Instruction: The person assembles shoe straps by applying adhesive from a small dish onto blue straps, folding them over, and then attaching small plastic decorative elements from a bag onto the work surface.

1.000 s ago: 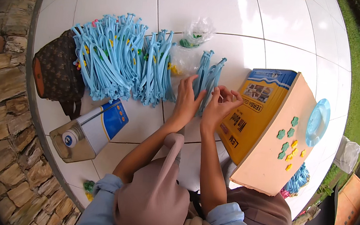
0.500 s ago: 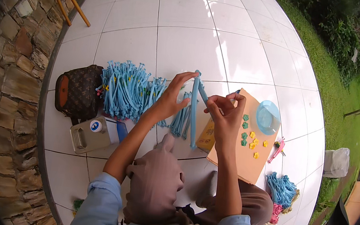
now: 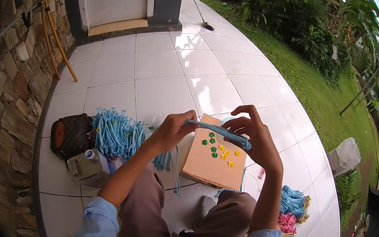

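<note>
A light blue fabric strap (image 3: 216, 130) stretches nearly level between my hands, above a cardboard box. Its left part is pinched in my left hand (image 3: 175, 128), with the fingers closed. My right hand (image 3: 261, 144) curves around the other end, where a thick knot-like tip lies against the palm; the index finger is raised. Thin blue strands (image 3: 176, 173) hang below my left hand. Small green flower-shaped pieces (image 3: 214, 149) and yellow flower-shaped pieces (image 3: 225, 153) lie on the cardboard box (image 3: 194, 159). A light blue bowl (image 3: 228, 120) is partly hidden behind my right fingers.
A heap of blue straps (image 3: 116, 133) lies at left, beside a brown bag (image 3: 73, 135) and a metal can (image 3: 86, 167). Blue, pink and beige bundles (image 3: 293, 202) sit at right. A stone wall (image 3: 6, 110) borders the tiled floor; grass (image 3: 274, 48) lies beyond its right edge.
The view has tilted up, showing a door and more garden. The strap has gone from hanging upright to nearly level. My right hand has turned, its fingers lifting above the strap.
</note>
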Demonstrator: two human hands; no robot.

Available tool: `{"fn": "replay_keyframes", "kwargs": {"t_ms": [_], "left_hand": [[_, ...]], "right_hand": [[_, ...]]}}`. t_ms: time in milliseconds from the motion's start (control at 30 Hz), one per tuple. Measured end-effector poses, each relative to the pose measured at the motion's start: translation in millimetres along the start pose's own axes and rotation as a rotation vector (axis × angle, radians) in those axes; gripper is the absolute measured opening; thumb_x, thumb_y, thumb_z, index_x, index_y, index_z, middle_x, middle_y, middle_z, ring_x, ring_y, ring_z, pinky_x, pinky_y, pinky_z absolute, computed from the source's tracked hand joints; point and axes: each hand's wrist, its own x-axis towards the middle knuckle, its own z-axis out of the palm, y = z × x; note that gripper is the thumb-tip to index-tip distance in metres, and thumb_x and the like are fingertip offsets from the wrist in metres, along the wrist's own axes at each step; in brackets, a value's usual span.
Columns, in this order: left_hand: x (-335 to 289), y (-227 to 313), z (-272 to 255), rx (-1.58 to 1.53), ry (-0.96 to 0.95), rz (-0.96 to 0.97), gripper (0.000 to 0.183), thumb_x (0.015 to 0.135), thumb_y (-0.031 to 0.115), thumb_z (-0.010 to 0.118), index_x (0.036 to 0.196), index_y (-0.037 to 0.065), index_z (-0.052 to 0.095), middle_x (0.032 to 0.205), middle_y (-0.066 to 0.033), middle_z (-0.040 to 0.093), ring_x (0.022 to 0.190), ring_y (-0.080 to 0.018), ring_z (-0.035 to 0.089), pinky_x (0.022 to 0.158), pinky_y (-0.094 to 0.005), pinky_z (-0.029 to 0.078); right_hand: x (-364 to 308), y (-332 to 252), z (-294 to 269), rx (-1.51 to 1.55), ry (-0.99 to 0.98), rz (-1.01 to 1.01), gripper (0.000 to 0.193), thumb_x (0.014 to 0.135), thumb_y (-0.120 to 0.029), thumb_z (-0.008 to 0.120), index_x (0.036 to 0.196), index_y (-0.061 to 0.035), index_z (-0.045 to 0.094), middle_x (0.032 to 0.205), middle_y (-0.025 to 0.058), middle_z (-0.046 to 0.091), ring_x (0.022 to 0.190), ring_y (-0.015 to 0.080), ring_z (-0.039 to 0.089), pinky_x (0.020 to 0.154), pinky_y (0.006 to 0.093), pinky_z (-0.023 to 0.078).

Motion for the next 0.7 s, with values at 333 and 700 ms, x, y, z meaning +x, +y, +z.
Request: {"fn": "replay_keyframes", "kwargs": {"t_ms": [333, 700], "left_hand": [[-29, 2, 54, -0.080, 0.083, -0.273, 0.029, 0.090, 0.028, 0.049, 0.079, 0.001, 0.048, 0.060, -0.0042, 0.052, 0.050, -0.0064, 0.040, 0.045, -0.0230, 0.032], [-30, 14, 48, 0.036, 0.102, -0.037, 0.017, 0.086, 0.017, 0.057, 0.083, 0.002, 0.051, 0.069, -0.0043, 0.054, 0.057, -0.0085, 0.045, 0.052, -0.0224, 0.039]], "right_hand": [[-56, 60, 26, 0.574, 0.578, 0.036, 0.046, 0.076, 0.003, 0.063, 0.112, -0.0039, 0.034, 0.086, 0.0103, 0.056, 0.076, 0.0137, 0.059, 0.060, 0.0225, 0.049], [-50, 57, 32, 0.720, 0.731, -0.206, 0.053, 0.076, 0.008, 0.061, 0.116, -0.0046, 0.029, 0.082, 0.0115, 0.057, 0.074, 0.0152, 0.057, 0.063, 0.0254, 0.051]]}}
